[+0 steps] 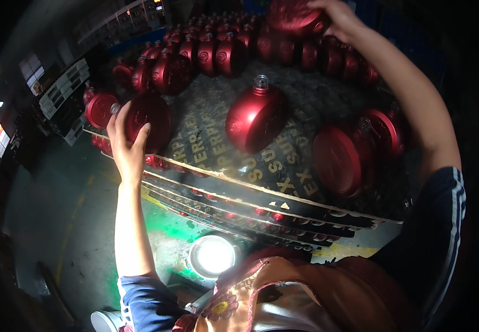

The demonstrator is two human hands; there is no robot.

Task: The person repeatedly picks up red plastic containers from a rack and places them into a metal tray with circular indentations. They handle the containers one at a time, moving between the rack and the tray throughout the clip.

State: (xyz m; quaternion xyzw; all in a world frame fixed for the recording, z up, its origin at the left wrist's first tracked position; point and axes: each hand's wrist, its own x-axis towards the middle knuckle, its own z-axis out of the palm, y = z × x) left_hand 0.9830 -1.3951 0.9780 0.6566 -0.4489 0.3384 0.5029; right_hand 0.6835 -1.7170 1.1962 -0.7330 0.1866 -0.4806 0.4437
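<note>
My left hand (128, 145) grips a round red bottle (152, 120) at the near left edge of a dark printed board (300, 182). My right hand (336, 17) reaches far ahead and holds another red bottle (293, 16) above the back rows. A third red bottle (255, 117) with a clear neck stands alone in the middle of the board. Two more red bottles (355, 149) stand close to my right forearm.
Several rows of red bottles (223, 50) fill the far part of the board. More layers of bottles show under the board's front edge (234, 213). A bright round lamp (213, 254) glows on the green floor below. White racks (62, 91) stand at the left.
</note>
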